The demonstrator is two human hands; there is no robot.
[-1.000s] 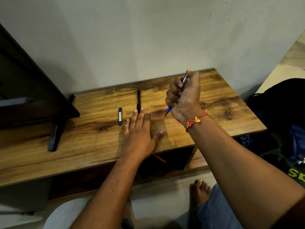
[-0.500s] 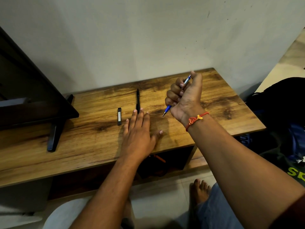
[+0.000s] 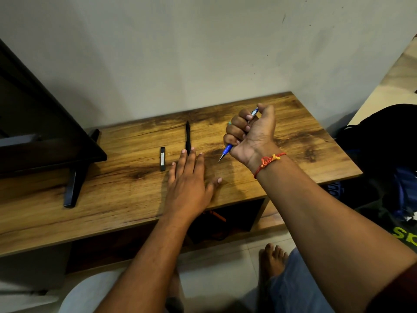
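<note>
Nearest the body, the left hand [image 3: 188, 184] is laid flat on the wooden table [image 3: 112, 188], fingers straight, nothing held. Just beyond, to its right, the right hand [image 3: 250, 134] is raised off the surface and curled in a fist round the blue mechanical pencil [image 3: 227, 150], thumb set on its top end. The pencil's long axis is tilted, tip down and aimed leftward at the bare wood beside the left fingertips. Farther back, a black pen [image 3: 187, 136] is seen lying lengthwise away from the body, its near end at the left fingertips; whether it is touched cannot be told.
</note>
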